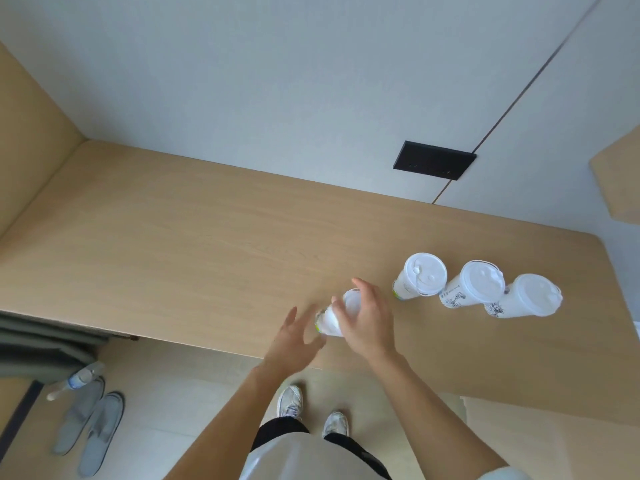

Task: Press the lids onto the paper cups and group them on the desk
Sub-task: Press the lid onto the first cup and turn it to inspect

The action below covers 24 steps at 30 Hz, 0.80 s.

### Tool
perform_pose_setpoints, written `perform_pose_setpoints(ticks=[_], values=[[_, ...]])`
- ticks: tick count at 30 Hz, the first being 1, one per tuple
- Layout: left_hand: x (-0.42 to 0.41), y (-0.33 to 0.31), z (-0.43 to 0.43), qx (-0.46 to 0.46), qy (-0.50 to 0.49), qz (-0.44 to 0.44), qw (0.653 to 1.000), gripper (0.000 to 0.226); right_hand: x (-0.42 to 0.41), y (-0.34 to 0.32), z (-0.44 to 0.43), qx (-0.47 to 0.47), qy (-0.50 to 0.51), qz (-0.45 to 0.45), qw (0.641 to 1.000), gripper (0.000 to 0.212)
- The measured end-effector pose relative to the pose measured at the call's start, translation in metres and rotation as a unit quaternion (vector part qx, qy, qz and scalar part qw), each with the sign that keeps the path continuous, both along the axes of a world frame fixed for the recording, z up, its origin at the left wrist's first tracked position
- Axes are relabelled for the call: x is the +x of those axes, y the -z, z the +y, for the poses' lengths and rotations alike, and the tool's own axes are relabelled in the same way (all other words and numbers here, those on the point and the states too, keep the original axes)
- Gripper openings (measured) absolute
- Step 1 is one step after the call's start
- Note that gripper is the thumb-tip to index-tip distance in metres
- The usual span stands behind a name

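Note:
Three white paper cups with lids on stand in a row at the right of the wooden desk (173, 216): one (420, 276), a second (474, 285) and a third (528, 296). A fourth white cup (334, 315) with a white lid stands near the desk's front edge. My right hand (367, 317) covers its top, fingers curled over the lid. My left hand (294, 337) hovers just left of the cup with fingers spread and holds nothing. The hands hide most of this cup.
A black socket plate (434, 160) sits on the wall behind the desk. On the floor at the left lie a plastic water bottle (74, 380) and a pair of grey slippers (88, 431). My shoes (311, 408) stand at the desk's front edge.

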<state>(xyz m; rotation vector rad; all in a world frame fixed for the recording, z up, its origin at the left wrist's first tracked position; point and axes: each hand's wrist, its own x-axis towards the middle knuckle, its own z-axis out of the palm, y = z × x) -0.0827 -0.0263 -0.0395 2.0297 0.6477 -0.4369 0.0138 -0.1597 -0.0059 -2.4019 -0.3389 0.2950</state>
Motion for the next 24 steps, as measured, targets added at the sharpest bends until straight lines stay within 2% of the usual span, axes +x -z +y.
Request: perform_pose_setpoints(ticks=[2,3,4,6,9,14,17,21,24], values=[[-0.003,-0.023,0.008,-0.092,-0.14,-0.02,0.986,0.073,0.003,-0.019,-0.012,0.098,0.097,0.107,0.985,0.04],[-0.005,-0.037,0.01,-0.14,-0.191,-0.017,0.971,0.072,0.003,-0.031,-0.016,0.164,0.142,0.179,0.96,0.037],[-0.008,-0.049,0.014,-0.192,-0.22,-0.021,0.956,0.068,0.003,-0.041,-0.02,0.222,0.174,0.239,0.929,0.037],[-0.014,-0.074,0.017,-0.255,-0.217,-0.049,0.941,0.057,-0.001,-0.059,-0.029,0.297,0.193,0.286,0.891,0.047],[-0.022,-0.106,0.016,-0.261,-0.202,-0.086,0.94,0.05,-0.011,-0.082,-0.042,0.345,0.176,0.291,0.875,0.064],[-0.028,-0.132,0.012,-0.287,-0.17,-0.119,0.935,0.044,-0.019,-0.104,-0.055,0.343,0.146,0.282,0.884,0.075],[-0.027,-0.14,0.01,-0.306,-0.172,-0.132,0.927,0.058,-0.022,-0.112,-0.06,0.355,0.151,0.271,0.882,0.074],[-0.024,-0.144,0.007,-0.275,-0.177,-0.136,0.935,0.056,-0.023,-0.117,-0.063,0.364,0.145,0.261,0.882,0.072],[-0.024,-0.144,0.006,-0.285,-0.161,-0.154,0.932,0.062,-0.024,-0.116,-0.065,0.384,0.159,0.258,0.872,0.071]])
